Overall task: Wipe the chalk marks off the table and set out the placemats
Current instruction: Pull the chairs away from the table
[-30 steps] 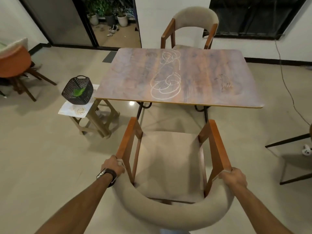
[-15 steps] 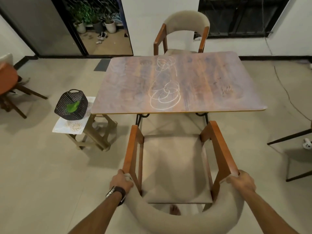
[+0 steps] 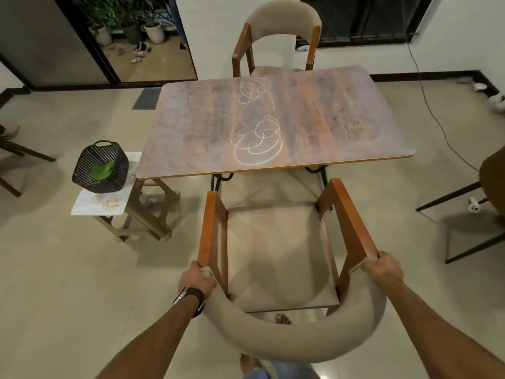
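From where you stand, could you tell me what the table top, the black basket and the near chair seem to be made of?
Table top: apparently wood-grain laminate or veneer, with a thin pale edge and a dull sheen.
Black basket: probably moulded plastic, with a uniform slotted weave.
Near chair: reddish-brown wooden arms, seemingly varnished; the seat and curved back are covered in matte beige fabric.

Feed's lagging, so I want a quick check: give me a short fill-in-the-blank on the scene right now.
1. Both hands, left hand and right hand, grip the near ____.
2. The chalk marks on the table are ____ in colour.
3. The black basket holds something ____ in colour.

Missing: chair; white; green
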